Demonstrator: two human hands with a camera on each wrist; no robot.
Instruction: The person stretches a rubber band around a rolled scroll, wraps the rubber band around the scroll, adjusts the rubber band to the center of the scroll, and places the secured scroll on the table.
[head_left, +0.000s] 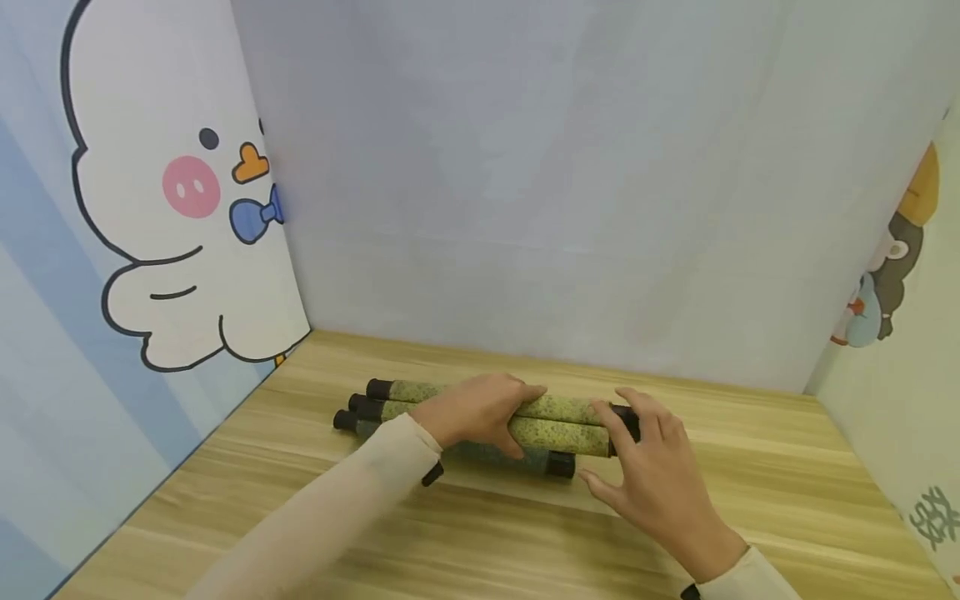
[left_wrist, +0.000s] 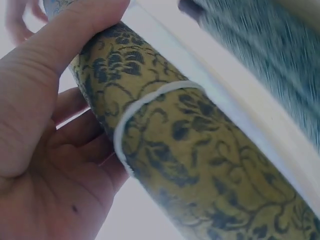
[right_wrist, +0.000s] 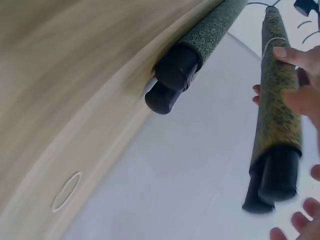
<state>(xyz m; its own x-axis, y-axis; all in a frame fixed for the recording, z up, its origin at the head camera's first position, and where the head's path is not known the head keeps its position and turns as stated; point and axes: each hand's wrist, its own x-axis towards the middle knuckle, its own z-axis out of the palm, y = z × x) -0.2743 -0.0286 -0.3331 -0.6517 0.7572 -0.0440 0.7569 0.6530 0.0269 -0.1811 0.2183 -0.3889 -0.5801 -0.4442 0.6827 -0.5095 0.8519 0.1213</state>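
Note:
My left hand [head_left: 480, 408] grips yellow-green patterned scrolls [head_left: 562, 435], two rolls side by side with black end knobs. A white band [left_wrist: 155, 95] circles the roll in the left wrist view, where the thumb lies along its upper side. Below them, a blue-green scroll [head_left: 525, 457] with black knobs rests on the table, partly hidden by the left arm and the yellow-green rolls. My right hand [head_left: 663, 479] is at the right end of the yellow-green rolls, thumb and fingers spread apart. Its fingertips overlap the black knobs in the head view.
The scrolls are over a wood-grain table [head_left: 750, 500]. A thin white ring [right_wrist: 66, 192] lies on the tabletop in the right wrist view. A pale curtain [head_left: 562, 167] stands behind, and printed cartoon panels [head_left: 142, 200] flank the table.

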